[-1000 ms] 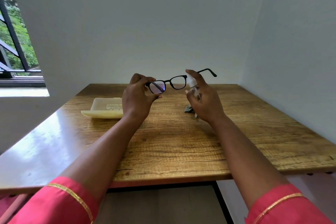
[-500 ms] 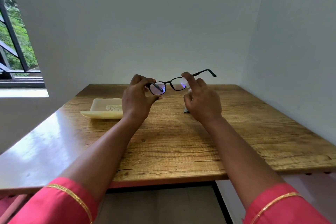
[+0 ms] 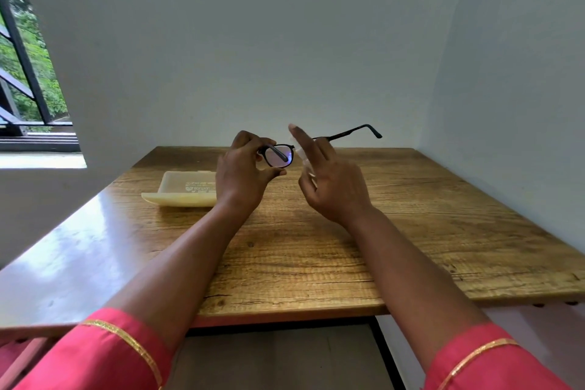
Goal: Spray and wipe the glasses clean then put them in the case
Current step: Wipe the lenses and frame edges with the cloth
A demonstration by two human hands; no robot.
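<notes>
My left hand (image 3: 243,172) pinches the left lens rim of the black-framed glasses (image 3: 280,156), held in the air above the table. One temple arm sticks out to the right, past my right hand (image 3: 332,187). That hand grips a small clear spray bottle (image 3: 305,161), with the index finger raised straight over its top, close to the right lens, which it hides. The cream glasses case (image 3: 182,190) lies open on the table, left of my left hand.
The wooden table (image 3: 427,231) stands in a corner, with white walls behind and to the right. A window (image 3: 28,79) opens at the far left. The table's front edge is near my forearms.
My right hand has lifted and tilted the spray bottle closer to the right lens, and its index finger now points up. The glasses have turned slightly in my left hand.
</notes>
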